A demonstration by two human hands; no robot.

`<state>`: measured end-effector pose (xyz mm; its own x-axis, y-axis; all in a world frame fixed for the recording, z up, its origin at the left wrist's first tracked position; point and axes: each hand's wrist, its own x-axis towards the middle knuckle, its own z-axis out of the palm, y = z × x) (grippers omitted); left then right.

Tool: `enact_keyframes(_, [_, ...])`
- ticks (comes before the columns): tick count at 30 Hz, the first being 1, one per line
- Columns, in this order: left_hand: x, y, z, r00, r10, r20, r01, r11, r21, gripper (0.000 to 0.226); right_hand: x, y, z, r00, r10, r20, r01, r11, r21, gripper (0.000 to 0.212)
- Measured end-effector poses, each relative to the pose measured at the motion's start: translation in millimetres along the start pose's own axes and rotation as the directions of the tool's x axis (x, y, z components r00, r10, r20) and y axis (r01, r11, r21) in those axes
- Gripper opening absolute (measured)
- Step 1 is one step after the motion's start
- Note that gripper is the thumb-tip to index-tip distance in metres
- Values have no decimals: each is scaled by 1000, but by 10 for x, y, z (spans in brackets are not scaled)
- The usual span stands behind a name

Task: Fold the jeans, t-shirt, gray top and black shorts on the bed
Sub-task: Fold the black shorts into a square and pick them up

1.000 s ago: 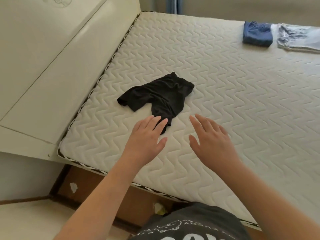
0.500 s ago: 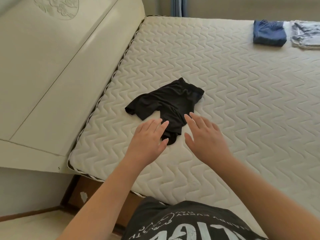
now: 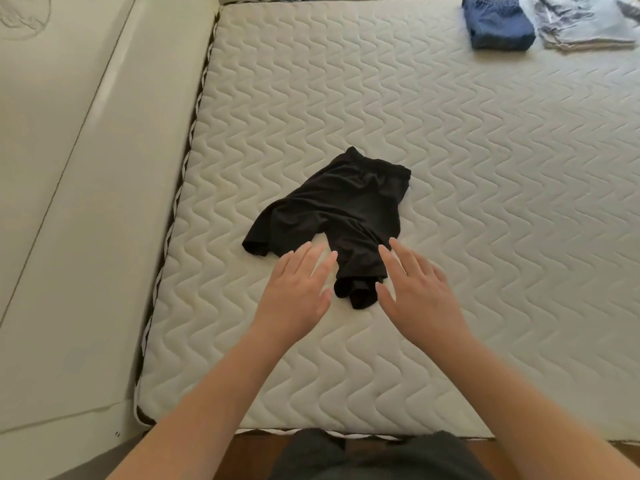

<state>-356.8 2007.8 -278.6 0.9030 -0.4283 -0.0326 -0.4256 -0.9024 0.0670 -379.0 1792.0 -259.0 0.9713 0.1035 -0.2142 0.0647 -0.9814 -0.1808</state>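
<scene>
The black shorts (image 3: 341, 216) lie crumpled on the quilted white mattress (image 3: 485, 168), waistband away from me, legs toward me. My left hand (image 3: 294, 292) hovers flat with straight fingers just left of the near leg, its fingertips at the cloth's edge. My right hand (image 3: 415, 292) is spread open just right of that leg, fingertips over its edge. Neither hand grips anything. Folded blue jeans (image 3: 497, 24) and a folded light t-shirt (image 3: 585, 24) sit side by side at the far right of the bed.
A cream padded headboard (image 3: 86, 202) runs along the mattress's left side. The mattress's near edge (image 3: 311, 433) is right below my arms, with brown bed frame under it. Bare mattress spreads to the right of the shorts.
Both hands have moved forward and closer together, now flanking the near leg of the shorts. My view has shifted closer over the bed.
</scene>
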Motion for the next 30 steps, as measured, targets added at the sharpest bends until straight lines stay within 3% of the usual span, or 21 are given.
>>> enact_keyframes(9, [717,-247,602,996,28,82,-25,999,-33,60,829,94,636,996,73,54,-73,997,2,67])
enact_keyframes(20, [1758,-542,2093,979,-41,198,39,999,12,72,1962,601,1691,991,121,55,-124,991,55,72])
enact_keyframes(26, [2623,-736,2833,965,12,264,-37,995,88,92,2671,918,2402,962,185,200,-203,976,74,84])
enact_keyframes(30, [3203,-913,3097,949,-158,273,169,986,-17,85,3189,1204,2552,928,350,126,-365,922,126,95])
